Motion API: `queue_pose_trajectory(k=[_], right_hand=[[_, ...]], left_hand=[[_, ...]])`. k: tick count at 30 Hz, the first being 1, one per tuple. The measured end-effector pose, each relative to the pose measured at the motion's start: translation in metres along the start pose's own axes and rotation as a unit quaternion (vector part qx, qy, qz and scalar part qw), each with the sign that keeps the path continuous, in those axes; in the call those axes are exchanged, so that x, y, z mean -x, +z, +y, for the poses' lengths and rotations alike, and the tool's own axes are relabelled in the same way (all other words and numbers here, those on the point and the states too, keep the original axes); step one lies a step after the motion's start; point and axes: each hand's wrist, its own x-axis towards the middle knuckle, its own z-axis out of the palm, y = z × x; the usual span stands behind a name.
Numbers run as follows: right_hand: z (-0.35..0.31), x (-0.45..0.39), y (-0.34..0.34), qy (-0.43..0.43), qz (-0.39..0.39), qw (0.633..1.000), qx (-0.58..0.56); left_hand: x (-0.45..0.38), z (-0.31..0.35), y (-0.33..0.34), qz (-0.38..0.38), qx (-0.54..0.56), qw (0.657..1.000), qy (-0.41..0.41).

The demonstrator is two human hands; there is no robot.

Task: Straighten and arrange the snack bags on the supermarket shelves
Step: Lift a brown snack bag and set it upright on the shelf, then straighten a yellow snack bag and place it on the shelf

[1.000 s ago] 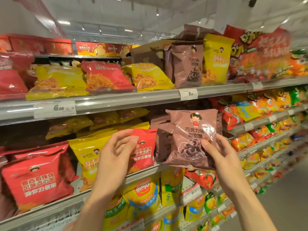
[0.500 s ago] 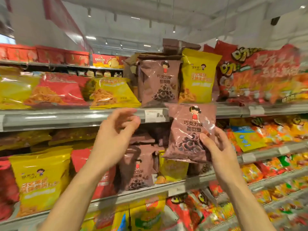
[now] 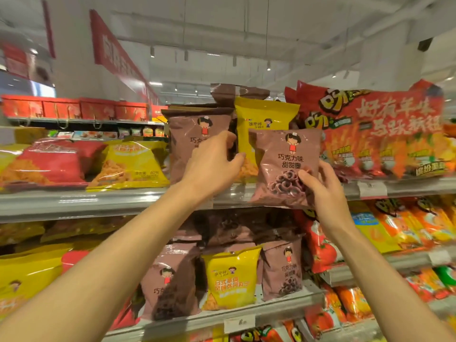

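Upper shelf (image 3: 103,198) — right hand (image 3: 323,191) pinches brown bag (image 3: 283,156), left hand (image 3: 212,166) spread against another brown bag (image 3: 187,141).

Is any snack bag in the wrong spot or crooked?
Yes. On the lower shelf, one yellow bag stands between brown bags, breaking the row. On the top shelf, the red bag and another yellow bag lie flat, not upright.
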Motion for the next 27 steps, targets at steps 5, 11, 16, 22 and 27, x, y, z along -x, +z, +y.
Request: queue_pose_trajectory(k=[5, 11, 16, 22, 27], right_hand=[[0.002, -0.017, -0.009, -0.004, 0.011, 1.0, -0.027], [0.002, -0.022, -0.014, -0.013, 0.008, 0.999, -0.031], [0.006, -0.028, -0.018, 0.013, 0.024, 0.997, -0.076], [0.005, -0.032, -0.019, 0.022, 0.031, 0.992, -0.12], [0.005, -0.035, -0.023, 0.004, 0.029, 0.99, -0.136]], left_hand=[[-0.025, 0.012, 0.023, -0.035, -0.068, 0.997, -0.026], [-0.033, 0.013, 0.038, -0.005, -0.097, 0.994, -0.041], [-0.033, 0.015, 0.041, 0.027, 0.008, 0.999, -0.033], [-0.03, 0.02, 0.047, 0.087, 0.101, 0.991, -0.016], [-0.027, 0.025, 0.039, 0.141, 0.149, 0.978, -0.028]])
